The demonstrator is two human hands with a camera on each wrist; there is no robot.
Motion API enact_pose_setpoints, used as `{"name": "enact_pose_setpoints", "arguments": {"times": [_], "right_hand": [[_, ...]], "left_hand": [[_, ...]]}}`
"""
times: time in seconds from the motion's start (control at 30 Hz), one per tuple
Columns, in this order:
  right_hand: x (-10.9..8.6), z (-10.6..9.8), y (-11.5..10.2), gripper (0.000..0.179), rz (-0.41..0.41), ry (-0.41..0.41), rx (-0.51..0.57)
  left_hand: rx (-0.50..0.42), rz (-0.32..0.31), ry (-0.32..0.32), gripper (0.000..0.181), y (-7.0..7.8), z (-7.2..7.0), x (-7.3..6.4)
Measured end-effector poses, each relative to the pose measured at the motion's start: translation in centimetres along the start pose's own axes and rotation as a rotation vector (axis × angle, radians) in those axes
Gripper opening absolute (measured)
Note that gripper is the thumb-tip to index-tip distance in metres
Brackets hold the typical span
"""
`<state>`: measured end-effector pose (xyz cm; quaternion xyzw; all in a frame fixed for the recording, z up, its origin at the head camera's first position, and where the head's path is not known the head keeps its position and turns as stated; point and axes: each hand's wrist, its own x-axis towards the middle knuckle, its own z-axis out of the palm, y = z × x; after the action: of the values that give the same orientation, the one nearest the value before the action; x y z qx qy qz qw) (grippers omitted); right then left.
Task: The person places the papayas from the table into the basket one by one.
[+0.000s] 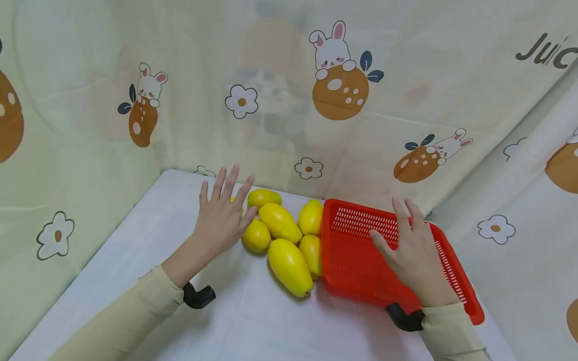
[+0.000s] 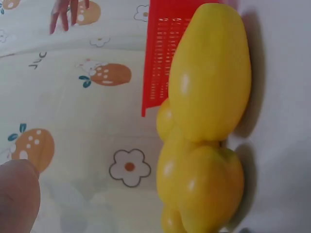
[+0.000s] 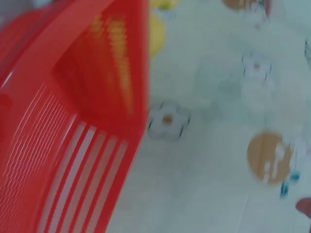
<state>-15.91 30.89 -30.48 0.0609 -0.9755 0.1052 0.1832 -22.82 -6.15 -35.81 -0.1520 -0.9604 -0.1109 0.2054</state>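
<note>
Yellow fruits (image 1: 280,222) lie in a close cluster on the white worktop (image 1: 253,321), towards its far edge, along the left side of a red basket (image 1: 356,263) standing near the far right corner. Left hand (image 1: 220,220) is held with fingers spread at the cluster's left, partly covering one fruit in the head view; right hand (image 1: 417,258) is held over the basket, thumb and visible fingers extended and apart. Printed cloth (image 1: 275,150) hangs behind the far edge.
</note>
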Motion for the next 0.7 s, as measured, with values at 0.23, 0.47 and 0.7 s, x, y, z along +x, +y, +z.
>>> {"name": "enact_pose_setpoints", "arguments": {"times": [0.23,0.47,0.7], "right_hand": [[-2.4,-1.0,9.0,0.098,0.051,-0.144,0.054],[-5.8,-0.4,16.8,0.105,0.227,-0.271,0.059],[-8.0,0.6,20.8,0.109,0.353,-0.443,0.133]], "left_hand": [[-0.063,-0.064,-0.049,0.067,-2.3,1.7,0.0],[-0.118,-0.151,-0.110,0.068,-5.4,3.5,0.7],[-0.206,-0.242,-0.204,0.071,-8.7,5.3,1.2]]}}
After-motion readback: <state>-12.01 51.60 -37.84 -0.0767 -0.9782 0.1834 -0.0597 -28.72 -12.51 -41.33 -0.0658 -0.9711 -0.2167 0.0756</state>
